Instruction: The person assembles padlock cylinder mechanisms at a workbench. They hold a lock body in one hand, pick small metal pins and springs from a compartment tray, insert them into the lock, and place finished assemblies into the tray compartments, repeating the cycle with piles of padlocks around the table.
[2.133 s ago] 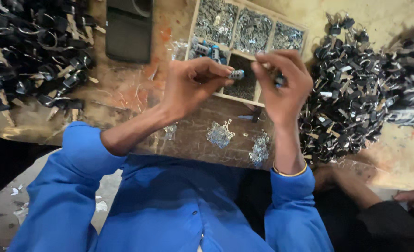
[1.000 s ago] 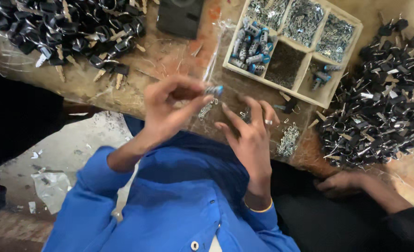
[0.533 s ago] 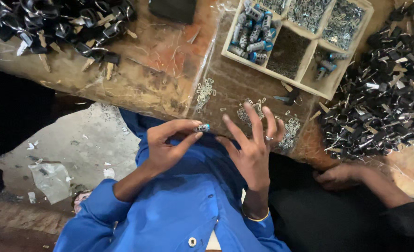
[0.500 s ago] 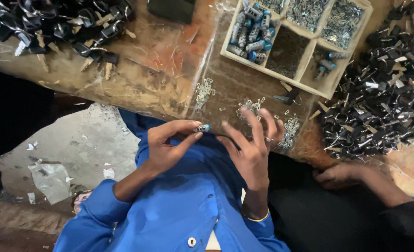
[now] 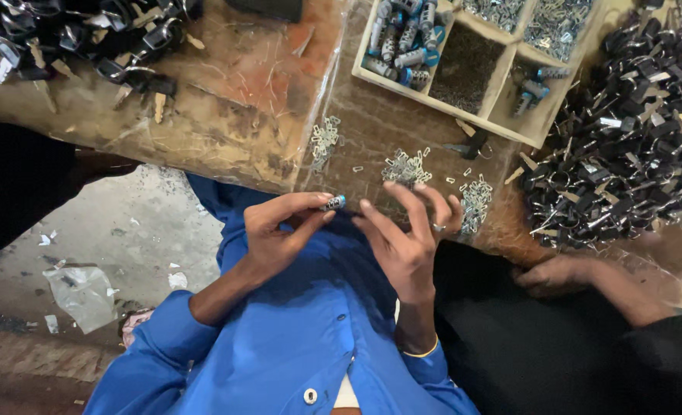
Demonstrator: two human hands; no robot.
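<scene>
The left hand (image 5: 279, 230) has its fingers clamped on a small silver cylinder with a blue end (image 5: 335, 203), held just off the near edge of the desk (image 5: 225, 115), below the wooden divided tray (image 5: 502, 84). The right hand (image 5: 406, 238) hovers just beside it, fingers spread apart and empty, over small piles of silver clips (image 5: 404, 165). Another person's hand (image 5: 548, 273) rests at the desk edge, beneath the heap of black parts (image 5: 633, 138) right of the tray.

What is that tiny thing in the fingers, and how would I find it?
Start at the wooden tray atop the bench, then drop to the two hands below. The left hand pinches a small metal cylinder with a blue end. Unlike the cylinders lying in the tray, it is held up alone.
</scene>
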